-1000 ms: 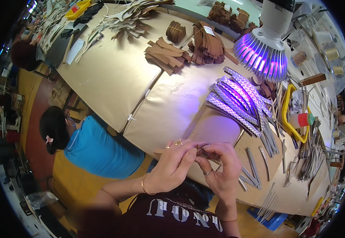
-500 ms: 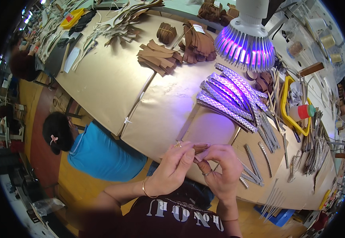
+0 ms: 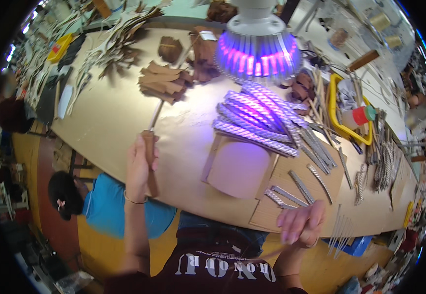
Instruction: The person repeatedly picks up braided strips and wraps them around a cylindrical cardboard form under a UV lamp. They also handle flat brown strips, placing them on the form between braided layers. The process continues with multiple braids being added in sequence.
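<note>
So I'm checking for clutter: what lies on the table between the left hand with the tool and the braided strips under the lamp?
Head view: only bare tan table lies between left hand and strips.

Wooden-handled tool in the left grip, thin strip in the right

The wooden-handled tool [image 3: 149, 157] stands nearly upright over the near edge of the worktop [image 3: 110, 112]; its brown handle is wrapped by the left grip [image 3: 138, 169], and a slim metal blade rises from it, leaning slightly right toward the brown cut pieces. The thin strip [image 3: 271, 253], pale and blurred, hangs slantwise down-left from the right grip [image 3: 301, 223], off the worktop's near edge.
</note>
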{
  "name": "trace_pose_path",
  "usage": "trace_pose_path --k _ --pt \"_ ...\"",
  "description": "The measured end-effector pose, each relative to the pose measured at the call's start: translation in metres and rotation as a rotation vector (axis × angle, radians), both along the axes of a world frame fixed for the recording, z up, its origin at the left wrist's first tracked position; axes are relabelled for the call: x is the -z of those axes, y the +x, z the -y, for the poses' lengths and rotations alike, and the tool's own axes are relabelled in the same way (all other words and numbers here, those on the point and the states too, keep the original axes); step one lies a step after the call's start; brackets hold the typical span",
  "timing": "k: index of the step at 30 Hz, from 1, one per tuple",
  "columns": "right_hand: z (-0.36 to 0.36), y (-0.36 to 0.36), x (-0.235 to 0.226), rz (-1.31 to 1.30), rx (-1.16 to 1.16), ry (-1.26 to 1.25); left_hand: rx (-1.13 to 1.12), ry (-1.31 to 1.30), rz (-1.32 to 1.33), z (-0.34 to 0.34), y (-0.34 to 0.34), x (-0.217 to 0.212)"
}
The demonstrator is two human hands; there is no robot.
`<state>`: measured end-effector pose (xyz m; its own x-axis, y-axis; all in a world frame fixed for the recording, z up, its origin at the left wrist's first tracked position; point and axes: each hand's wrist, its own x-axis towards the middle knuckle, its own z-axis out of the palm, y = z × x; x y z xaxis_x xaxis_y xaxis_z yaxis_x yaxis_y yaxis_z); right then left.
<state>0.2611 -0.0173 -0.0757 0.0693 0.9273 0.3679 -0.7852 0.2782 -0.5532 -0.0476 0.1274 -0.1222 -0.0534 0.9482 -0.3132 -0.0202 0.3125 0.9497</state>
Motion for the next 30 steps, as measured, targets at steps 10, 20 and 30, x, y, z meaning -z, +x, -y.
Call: trace_pose_path --k 10,20,30 --pt "-0.014 0.012 -0.034 1.169 0.013 -0.422 0.158 0.519 -0.134 0.032 0.07 -0.02" --pt "-0.013 -0.002 -0.048 1.372 0.161 -0.309 0.758 0.451 -0.023 0.042 0.111 -0.061" --pt "-0.009 -0.001 -0.028 0.823 0.207 -0.331 0.525 0.913 -0.296 0.054 0.118 -0.063"
